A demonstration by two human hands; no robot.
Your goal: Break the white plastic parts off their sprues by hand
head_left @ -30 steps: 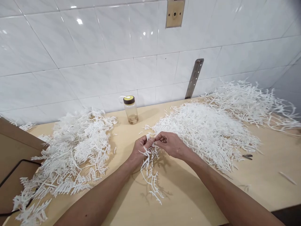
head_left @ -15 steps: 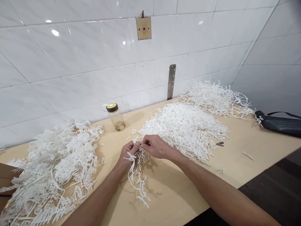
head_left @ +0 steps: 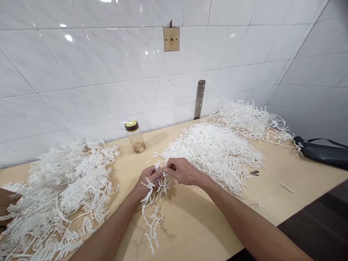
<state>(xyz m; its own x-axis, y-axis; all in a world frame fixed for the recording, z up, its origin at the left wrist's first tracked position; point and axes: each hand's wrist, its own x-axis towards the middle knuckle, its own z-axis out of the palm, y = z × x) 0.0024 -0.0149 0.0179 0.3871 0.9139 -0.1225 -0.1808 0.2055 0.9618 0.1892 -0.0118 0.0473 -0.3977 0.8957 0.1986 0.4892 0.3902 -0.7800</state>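
My left hand (head_left: 150, 180) is closed around a white branching plastic strand (head_left: 152, 221), whose forked lengths dangle below it over the table. Close beside it, my right hand (head_left: 181, 171) pinches at the strand's upper end, thumb and fingertips together. What exactly sits between the right fingertips is too small to make out. Right behind the hands lies a heap of short white plastic pieces (head_left: 212, 154). To the left spreads a larger pile of white branching strands (head_left: 67, 192).
A clear bottle (head_left: 137, 139) with a dark and yellow lid stands near the tiled wall. A metal strip (head_left: 199, 99) leans there. At the right are another white pile (head_left: 248, 117), a black bag (head_left: 323, 152) and a small dark metal object (head_left: 255, 173). A brown box (head_left: 8, 206) edges in left.
The dangling strand has swung to the left and hangs a little lower. Both hands stay close together in nearly the same spot. The view has shifted slightly.
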